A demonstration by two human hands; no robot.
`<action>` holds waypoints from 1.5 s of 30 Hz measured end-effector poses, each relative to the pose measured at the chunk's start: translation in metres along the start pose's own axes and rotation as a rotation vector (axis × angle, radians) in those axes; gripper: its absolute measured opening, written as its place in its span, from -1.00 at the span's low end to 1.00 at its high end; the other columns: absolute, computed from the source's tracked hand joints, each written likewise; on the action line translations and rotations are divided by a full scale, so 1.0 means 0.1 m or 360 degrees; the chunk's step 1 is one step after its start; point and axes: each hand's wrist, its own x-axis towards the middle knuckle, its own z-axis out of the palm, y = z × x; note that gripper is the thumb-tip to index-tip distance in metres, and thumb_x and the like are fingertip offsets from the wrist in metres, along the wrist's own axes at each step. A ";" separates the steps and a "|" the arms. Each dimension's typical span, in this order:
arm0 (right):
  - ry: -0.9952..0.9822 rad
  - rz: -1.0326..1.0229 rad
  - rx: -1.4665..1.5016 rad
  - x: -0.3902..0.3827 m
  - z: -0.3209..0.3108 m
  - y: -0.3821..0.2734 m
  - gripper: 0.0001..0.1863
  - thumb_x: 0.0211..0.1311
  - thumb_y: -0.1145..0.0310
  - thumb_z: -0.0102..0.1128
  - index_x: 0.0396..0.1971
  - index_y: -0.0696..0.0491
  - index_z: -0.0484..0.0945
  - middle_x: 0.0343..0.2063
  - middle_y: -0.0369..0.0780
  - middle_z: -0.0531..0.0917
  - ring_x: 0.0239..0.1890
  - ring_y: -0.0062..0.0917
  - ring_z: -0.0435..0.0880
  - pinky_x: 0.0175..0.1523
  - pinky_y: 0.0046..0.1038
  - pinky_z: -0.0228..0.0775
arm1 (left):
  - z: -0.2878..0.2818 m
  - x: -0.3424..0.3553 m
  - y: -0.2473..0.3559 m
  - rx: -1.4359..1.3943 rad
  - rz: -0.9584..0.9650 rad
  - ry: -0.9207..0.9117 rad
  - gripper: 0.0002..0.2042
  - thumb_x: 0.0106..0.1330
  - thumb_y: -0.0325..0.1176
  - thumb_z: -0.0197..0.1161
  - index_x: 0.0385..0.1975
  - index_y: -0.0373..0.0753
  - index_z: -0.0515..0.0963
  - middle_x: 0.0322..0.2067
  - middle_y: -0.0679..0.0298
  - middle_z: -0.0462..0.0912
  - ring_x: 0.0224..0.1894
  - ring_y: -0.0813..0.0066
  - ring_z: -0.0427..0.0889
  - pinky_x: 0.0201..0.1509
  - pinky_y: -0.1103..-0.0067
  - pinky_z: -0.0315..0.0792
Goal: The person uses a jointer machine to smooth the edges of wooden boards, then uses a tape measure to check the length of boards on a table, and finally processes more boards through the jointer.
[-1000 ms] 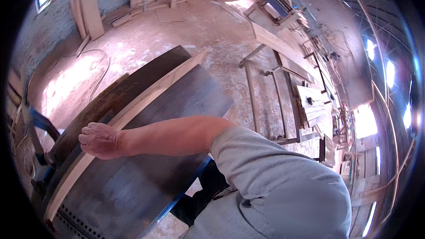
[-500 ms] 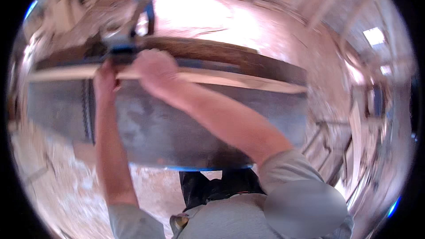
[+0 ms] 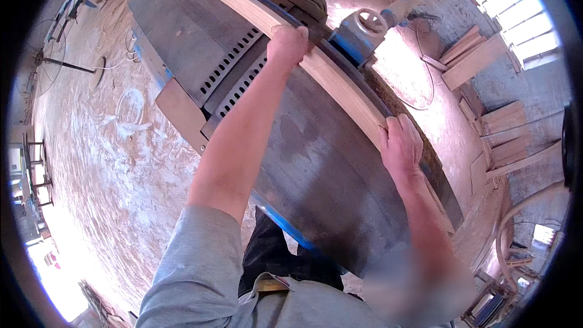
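A long pale wooden board (image 3: 346, 91) lies along the dark fence (image 3: 428, 149) of a machine with a wide steel bed (image 3: 316, 170). My left hand (image 3: 287, 45) is closed over the board beside the slotted plates (image 3: 234, 61) that cross the bed. My right hand (image 3: 402, 146) grips the board farther toward the right, its fingers curled over the fence side. Behind the fence stands a housing with blue paint and a handwheel (image 3: 369, 23).
A dusty floor (image 3: 115, 164) surrounds the machine, with a cable looped at the right. Boards (image 3: 473, 58) lean along the wall below a barred window (image 3: 509, 6). A stand with a round base (image 3: 96, 73) and some benches are at the far left.
The camera has swung round sharply. My left hand, unseen a second ago, now grips the board. My right hand has shifted rightward along it, so my hands are farther apart than half a second ago.
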 end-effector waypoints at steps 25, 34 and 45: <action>0.0039 -0.0136 0.0000 2.65 0.94 -1.74 -0.80 0.20 0.31 0.19 -0.38 0.15 0.48 -0.33 -0.09 0.52 -0.24 -0.15 0.60 -0.19 -0.18 0.49 | -3.20 -1.08 -2.37 -0.0578 -0.0087 0.1040 -0.53 0.43 -0.27 0.03 0.30 -0.28 0.30 -0.60 0.47 0.34 -0.64 0.79 0.22 -0.63 0.78 0.10; 0.0136 -0.0292 -0.0059 3.57 1.39 -2.20 -0.72 0.27 0.24 0.13 -0.27 0.18 0.55 -0.26 0.02 0.63 -0.18 -0.13 0.66 -0.07 -0.14 0.48 | -3.07 -2.45 -4.19 -0.0610 -0.0872 0.1221 -0.55 0.44 -0.32 0.02 0.31 -0.19 0.27 -0.66 0.48 0.23 -0.73 0.77 0.16 -0.72 0.75 0.06; -0.0015 -0.0141 0.0164 4.43 1.49 -2.93 -0.69 0.17 0.47 -0.06 -0.28 0.29 0.65 -0.16 0.16 0.63 -0.06 -0.06 0.65 0.00 -0.12 0.51 | -2.55 -2.94 -4.47 -0.0517 -0.1119 0.0969 -0.55 0.44 -0.34 0.03 0.32 -0.16 0.27 -0.61 0.46 0.27 -0.67 0.75 0.20 -0.67 0.73 0.15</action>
